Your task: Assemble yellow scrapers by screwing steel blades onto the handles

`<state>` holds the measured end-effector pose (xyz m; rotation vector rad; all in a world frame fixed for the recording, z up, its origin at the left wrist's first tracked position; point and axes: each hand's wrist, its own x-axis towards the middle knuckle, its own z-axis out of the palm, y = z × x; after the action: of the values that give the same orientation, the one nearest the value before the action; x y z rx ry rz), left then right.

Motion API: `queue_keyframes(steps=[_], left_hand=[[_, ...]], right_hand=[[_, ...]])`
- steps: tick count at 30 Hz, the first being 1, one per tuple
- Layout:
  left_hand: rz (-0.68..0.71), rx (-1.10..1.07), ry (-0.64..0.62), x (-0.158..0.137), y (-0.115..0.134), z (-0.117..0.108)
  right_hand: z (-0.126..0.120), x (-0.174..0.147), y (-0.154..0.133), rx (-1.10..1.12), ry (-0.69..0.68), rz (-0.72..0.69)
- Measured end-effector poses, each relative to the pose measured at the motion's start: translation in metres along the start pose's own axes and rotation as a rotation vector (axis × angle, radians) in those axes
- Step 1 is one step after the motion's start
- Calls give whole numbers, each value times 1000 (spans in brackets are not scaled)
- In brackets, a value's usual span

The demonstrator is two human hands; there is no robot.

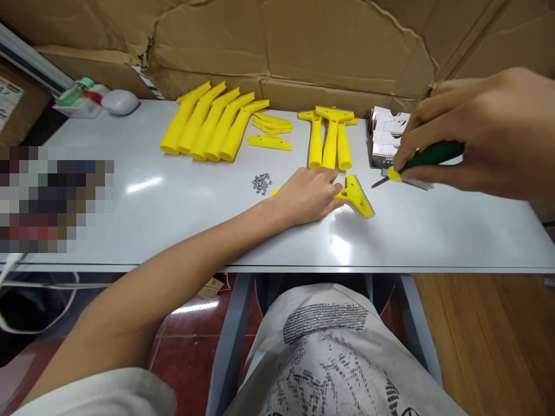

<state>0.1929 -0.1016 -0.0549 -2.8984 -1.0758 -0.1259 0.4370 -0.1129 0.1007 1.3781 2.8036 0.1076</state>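
My left hand [310,195] is closed round the handle of a yellow scraper [359,197], which lies on the table with its wide head pointing right. Two screw spots show on that head, and a thin metal edge runs along it. In my right hand [481,136] is a screwdriver [433,156] with a green and yellow handle. Its tip points left and down, above the table and apart from the scraper. Small screws [262,183] lie in a loose pile left of my left hand. Behind it stand several joined yellow scrapers [332,136].
Several yellow handles [208,124] lie in a row at the back, beside loose yellow head plates [269,142]. Printed boxes [387,136] stand at the back right, near the cardboard wall [312,46]. A white mouse-like object [121,102] sits at the back left.
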Motion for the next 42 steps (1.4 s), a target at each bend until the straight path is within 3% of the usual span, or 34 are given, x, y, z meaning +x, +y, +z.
queue_keyframes(steps=[3, 15, 25, 35, 39, 42], left_hand=[[18, -8, 37, 0, -2, 3], [40, 8, 45, 0, -4, 3], [38, 19, 32, 0, -4, 3], [35, -1, 35, -1, -5, 4], [34, 2, 33, -1, -5, 3], [56, -6, 43, -1, -6, 5]], right_hand=[[-1, 2, 2, -118, -15, 48], [29, -1, 5, 176, -81, 143], [33, -2, 10, 186, -47, 171], [30, 7, 13, 37, -37, 86], [26, 21, 9, -148, -214, 236], [23, 31, 8, -276, -255, 103]])
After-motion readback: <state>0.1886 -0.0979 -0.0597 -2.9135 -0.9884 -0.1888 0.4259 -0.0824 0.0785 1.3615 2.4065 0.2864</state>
